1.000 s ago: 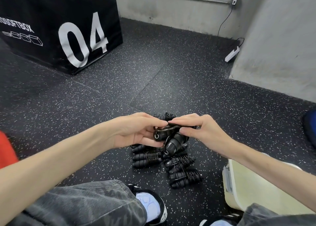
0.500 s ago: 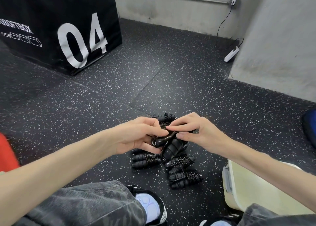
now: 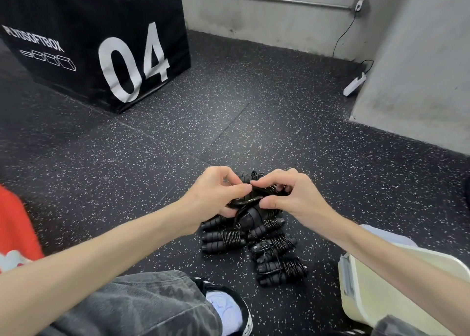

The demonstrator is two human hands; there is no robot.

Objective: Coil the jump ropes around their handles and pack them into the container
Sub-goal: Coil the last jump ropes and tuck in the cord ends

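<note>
A black jump rope (image 3: 250, 214) with its handles together hangs between my two hands above the floor. My left hand (image 3: 216, 195) grips the handles from the left, and a loop of cord curves out under its thumb. My right hand (image 3: 287, 198) pinches the cord at the top of the bundle. Below them a pile of coiled jump ropes (image 3: 256, 249) lies on the speckled floor, several bundles of black handles wrapped in cord. A cream container (image 3: 356, 295) stands at the lower right, partly hidden by my right forearm.
A black soft box marked 04 (image 3: 101, 43) stands at the back left. A white power strip (image 3: 354, 84) with its cable lies by the grey wall at the right. My shoe (image 3: 229, 310) and knee are at the bottom, something red (image 3: 15, 228) at the left edge.
Both hands have closed in tighter on the held rope and lowered a little toward the pile. The loop of cord now bends under my left thumb.
</note>
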